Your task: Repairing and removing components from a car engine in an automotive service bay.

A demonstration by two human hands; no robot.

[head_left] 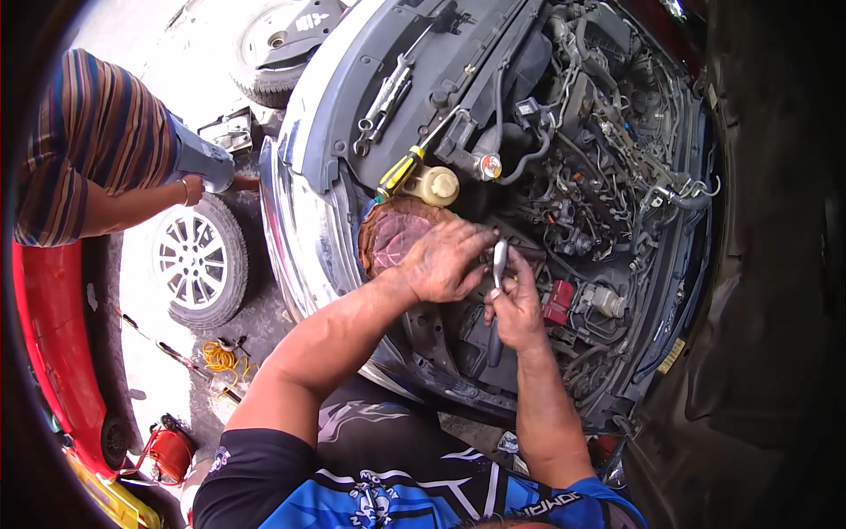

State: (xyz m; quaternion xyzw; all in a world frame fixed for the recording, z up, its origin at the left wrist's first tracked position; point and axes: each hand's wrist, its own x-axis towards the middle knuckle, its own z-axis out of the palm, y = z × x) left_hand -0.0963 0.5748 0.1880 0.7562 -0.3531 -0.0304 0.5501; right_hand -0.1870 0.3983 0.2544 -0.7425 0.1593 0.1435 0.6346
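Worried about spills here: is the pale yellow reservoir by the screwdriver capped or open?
Capped: a round lid sits on the pale reservoir, no opening showing. Whether it's tight, I can't tell.

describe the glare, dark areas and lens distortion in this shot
Head view: strong light bleaches the floor at left nearly white; the raised hood at right sinks to near-black; the black-handled hand tool shows pale glints; the red car bows near the fisheye's dark left rim.

your shirt [423,494]: short-sleeved, black and bright blue, angular white lines [493,489], white emblem [370,502] and lettering [553,504]. your left sleeve [264,467] mostly black, small pale badge [220,458]; right sleeve [586,494] shows blue.
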